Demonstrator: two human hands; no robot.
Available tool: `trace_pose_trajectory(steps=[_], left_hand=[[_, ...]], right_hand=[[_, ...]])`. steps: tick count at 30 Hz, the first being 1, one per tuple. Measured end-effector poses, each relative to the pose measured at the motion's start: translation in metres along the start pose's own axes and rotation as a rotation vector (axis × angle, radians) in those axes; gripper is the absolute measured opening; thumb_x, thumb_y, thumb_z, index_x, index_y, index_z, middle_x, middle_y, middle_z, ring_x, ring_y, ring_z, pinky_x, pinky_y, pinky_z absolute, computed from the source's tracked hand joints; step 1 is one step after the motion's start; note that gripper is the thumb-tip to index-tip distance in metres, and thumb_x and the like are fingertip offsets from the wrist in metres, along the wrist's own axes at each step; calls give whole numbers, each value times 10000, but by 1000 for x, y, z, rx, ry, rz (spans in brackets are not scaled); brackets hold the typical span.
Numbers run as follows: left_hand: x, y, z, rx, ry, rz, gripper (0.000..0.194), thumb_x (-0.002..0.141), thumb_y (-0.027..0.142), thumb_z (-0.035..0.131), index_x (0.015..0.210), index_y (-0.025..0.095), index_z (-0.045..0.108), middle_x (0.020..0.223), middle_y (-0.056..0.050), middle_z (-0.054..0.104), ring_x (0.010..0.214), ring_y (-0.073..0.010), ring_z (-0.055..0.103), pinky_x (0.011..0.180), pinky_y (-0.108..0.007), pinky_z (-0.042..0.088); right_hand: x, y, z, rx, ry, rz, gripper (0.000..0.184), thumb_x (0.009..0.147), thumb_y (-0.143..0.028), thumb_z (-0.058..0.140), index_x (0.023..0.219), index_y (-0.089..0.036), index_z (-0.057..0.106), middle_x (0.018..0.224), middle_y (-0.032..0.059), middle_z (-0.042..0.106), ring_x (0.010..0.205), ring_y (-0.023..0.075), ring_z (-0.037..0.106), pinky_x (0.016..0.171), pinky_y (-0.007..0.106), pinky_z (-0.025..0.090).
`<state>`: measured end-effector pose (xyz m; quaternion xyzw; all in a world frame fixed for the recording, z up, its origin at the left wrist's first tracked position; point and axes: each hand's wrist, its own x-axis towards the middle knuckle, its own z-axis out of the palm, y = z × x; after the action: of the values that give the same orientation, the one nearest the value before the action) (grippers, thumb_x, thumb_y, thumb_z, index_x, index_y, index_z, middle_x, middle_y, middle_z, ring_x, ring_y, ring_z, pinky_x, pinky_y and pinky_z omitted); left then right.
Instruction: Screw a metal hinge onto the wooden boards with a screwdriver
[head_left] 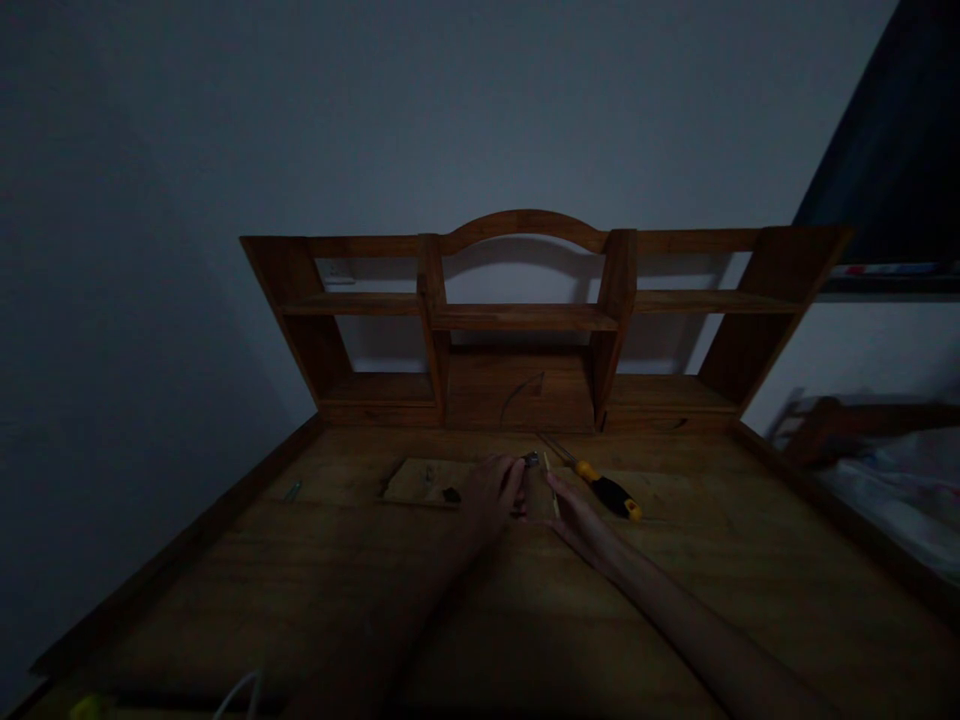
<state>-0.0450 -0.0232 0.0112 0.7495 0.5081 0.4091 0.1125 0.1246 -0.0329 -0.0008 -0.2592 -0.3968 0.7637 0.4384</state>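
My left hand (489,492) is closed, its fingers curled around a tool with a small shiny metal head (531,459); the rest of that tool is hidden in the hand. Between the thumb and fingers of my right hand (579,518) stands a thin pale stick (551,487), nearly upright and just right of the metal head. Beside the right hand lies a screwdriver (613,495) with a black and yellow handle, its shaft pointing to the back left. Under the left hand is a flat light-brown board (412,481). Dim light blurs the finer details.
A wooden shelf unit (525,318) rises at the back of the wooden desk (495,610). A small metal piece (293,490) lies at the left. Near the front edge are a white cord (241,690) and a yellow item (86,708). Raised edges border both sides.
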Motion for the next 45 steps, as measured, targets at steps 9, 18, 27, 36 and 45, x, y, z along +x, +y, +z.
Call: trace_pose_trajectory(steps=[9,18,27,36,45], left_hand=[[-2,2,-1,-39,-4,-31,308,1030,414,368,860,218,532,824,-22,615,773,-165,572,711,-310,429],[-2,0,-3,-63,-35,-61,337,1043,444,302,888,220,499,855,-28,605,808,-176,573,728,-309,428],[-1,-2,-1,-22,-1,-52,358,1047,415,298,813,218,486,793,-19,579,751,-169,552,710,-312,411],[-3,-1,-2,-50,-32,-28,331,1044,429,310,891,218,513,835,-19,605,783,-165,575,712,-302,429],[-2,-2,-1,-75,-13,-75,417,1045,450,261,831,216,531,814,-40,613,775,-181,581,726,-332,447]], right_hand=[[-1,-4,3,28,-15,17,310,871,-496,675,1006,-219,716,980,72,753,1063,253,673,921,423,527],[0,-2,1,42,-40,21,355,882,-496,661,1132,-245,690,994,56,751,997,248,696,872,425,549],[-1,-6,4,21,-21,9,318,865,-492,683,1019,-216,718,942,55,748,997,225,692,869,374,547],[-2,-5,5,6,-32,-1,331,864,-501,677,1035,-220,712,959,62,750,1034,245,686,864,393,554],[0,-4,-1,-12,-34,15,350,875,-512,664,1039,-208,717,940,63,750,969,228,694,881,397,541]])
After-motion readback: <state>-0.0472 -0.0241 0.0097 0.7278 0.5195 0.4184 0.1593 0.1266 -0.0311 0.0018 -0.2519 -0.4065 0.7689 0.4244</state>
